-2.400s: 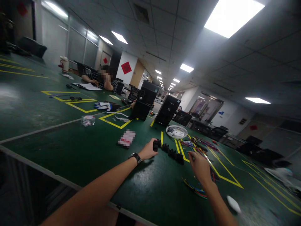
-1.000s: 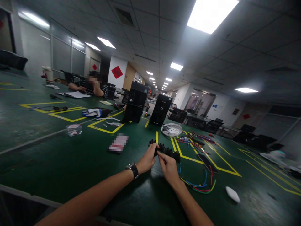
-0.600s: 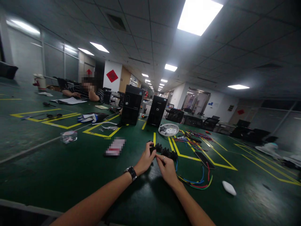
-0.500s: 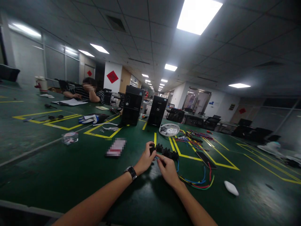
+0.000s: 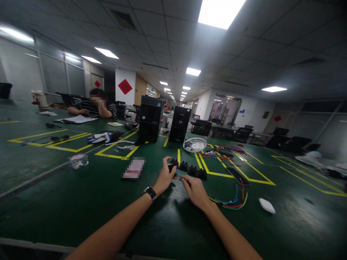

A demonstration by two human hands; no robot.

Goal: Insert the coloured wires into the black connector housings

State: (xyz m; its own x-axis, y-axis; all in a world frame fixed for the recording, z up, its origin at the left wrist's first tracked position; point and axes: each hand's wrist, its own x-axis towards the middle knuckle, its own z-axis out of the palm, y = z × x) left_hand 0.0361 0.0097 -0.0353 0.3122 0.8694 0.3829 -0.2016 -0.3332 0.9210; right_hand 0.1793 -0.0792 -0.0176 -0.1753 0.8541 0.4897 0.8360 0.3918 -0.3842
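Note:
Ahead of me over the green table, my left hand is closed around a small black block, its finer shape partly covered by the fingers. My right hand pinches a blue wire, whose far end meets the black block at my left fingertips. Whether the wire is inside the block cannot be made out. Just beyond both hands stands a row of similar black, ridged blocks. Loose blue, red, yellow and green wires curve across the table to the right of my right hand.
A phone lies left of my hands, near a clear box. Two black computer towers stand behind, beside a white round basket and tangled wires. A white object lies right. Another person sits far left.
My hands have drawn slightly apart, baring a short stretch of blue wire between them. The left hand with the black block has shifted a little left, and the camera view has moved slightly.

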